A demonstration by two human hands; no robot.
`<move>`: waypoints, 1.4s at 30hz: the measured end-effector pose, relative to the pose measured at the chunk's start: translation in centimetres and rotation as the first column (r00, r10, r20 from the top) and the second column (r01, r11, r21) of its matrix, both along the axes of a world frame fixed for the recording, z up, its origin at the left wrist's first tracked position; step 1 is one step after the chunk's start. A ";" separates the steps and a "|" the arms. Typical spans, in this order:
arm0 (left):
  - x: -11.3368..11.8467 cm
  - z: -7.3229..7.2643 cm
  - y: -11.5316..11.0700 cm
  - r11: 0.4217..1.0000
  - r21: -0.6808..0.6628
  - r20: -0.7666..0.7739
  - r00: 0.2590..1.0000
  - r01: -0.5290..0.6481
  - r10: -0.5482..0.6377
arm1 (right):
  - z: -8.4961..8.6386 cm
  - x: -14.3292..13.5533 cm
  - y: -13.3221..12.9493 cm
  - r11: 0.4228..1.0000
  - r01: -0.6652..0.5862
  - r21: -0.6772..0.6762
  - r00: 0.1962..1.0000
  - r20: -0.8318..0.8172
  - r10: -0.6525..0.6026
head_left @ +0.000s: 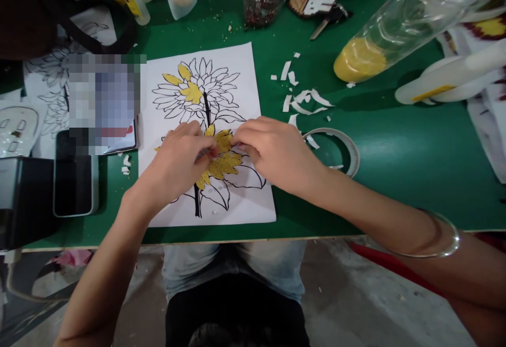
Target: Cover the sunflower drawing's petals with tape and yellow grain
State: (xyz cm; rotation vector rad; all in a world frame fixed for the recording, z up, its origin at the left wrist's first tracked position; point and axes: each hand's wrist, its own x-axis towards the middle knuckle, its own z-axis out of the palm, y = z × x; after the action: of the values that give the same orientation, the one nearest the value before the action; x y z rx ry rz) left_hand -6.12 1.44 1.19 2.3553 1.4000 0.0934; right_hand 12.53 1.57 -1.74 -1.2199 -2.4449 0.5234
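Note:
A white sheet (253,207) with two flowers in black outline lies on the green table. Yellow grains cover most of the lower flower (225,165) and a few petals of the upper flower (193,94). My left hand (184,152) rests over the lower flower's left side, its fingers curled and closed; what lies in them, if anything, is hidden. From the right, my right hand (272,144) reaches to the same flower with thumb and forefinger pinched at a yellow petal's edge. Whatever that pinch holds is too small to make out.
Right of the sheet are a tape roll (351,149) and paper scraps (306,102). Farther back lie a bottle of yellow grains (361,59), a glue bottle (438,80) and keys (326,22). A phone (75,178) and a black box (26,199) are at left.

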 end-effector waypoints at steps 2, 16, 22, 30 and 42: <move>-0.1 -0.1 0.2 1.000 -0.001 0.011 1.000 0.007 -0.007 | 0.1 0.0 0.0 1.000 0.000 -0.004 1.000 0.006 0.000; -0.6 -0.9 -1.0 0.975 0.222 0.154 0.988 -0.033 -0.002 | 0.0 0.1 0.1 1.000 -0.013 -0.008 1.000 -0.001 0.013; -0.7 -0.9 -1.0 0.968 0.252 0.146 0.989 -0.001 -0.037 | -0.1 0.1 0.0 1.000 -0.012 -0.007 1.000 0.015 0.012; -0.6 -0.7 -0.9 0.958 0.278 0.027 0.996 0.071 -0.082 | 0.0 0.1 0.1 1.000 -0.013 -0.001 1.000 0.019 0.013; -0.9 -1.0 -1.5 0.920 0.381 0.019 0.994 0.091 -0.106 | -0.1 0.0 -0.2 1.000 0.003 0.027 1.000 0.017 -0.004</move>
State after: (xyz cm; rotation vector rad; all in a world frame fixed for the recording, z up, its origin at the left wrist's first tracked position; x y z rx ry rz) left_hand -6.99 -0.11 0.19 2.7146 1.3386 0.4165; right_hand 12.54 1.39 -1.86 -1.2226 -2.4556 0.4800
